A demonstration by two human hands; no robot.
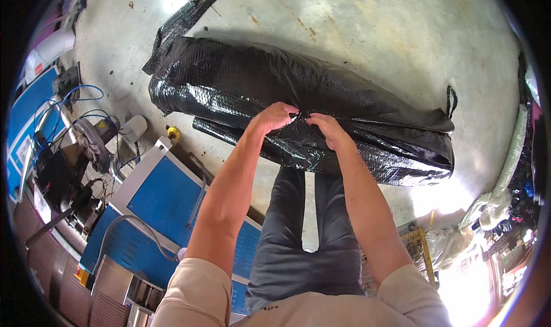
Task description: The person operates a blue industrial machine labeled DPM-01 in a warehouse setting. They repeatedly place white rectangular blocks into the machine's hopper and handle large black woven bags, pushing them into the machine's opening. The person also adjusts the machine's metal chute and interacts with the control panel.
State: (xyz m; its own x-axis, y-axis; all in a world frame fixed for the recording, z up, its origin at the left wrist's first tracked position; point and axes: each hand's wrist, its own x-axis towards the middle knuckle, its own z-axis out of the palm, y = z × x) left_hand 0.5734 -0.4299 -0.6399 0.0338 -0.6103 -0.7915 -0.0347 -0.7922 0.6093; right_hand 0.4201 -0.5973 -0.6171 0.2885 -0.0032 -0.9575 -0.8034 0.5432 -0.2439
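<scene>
A long black woven plastic bundle [241,80], rolled or folded like a bag, lies across the concrete floor in front of me. My left hand [273,117] pinches its near edge at the middle. My right hand [325,126] grips the same edge right beside it, the fingertips of the two hands almost touching. A loose strip of the same black fabric [182,17] trails off from the bundle's far left end. A small black loop [452,100] sticks up at its right end. My legs in dark trousers stand just behind the bundle.
A blue and white machine [155,198] with hoses and cables stands to my left, with a motor and a white roll [135,127] behind it. A yellow wire-mesh crate [419,246] and piled white and dark sacks [505,189] sit at the right. Stained concrete floor [373,28] extends beyond the bundle.
</scene>
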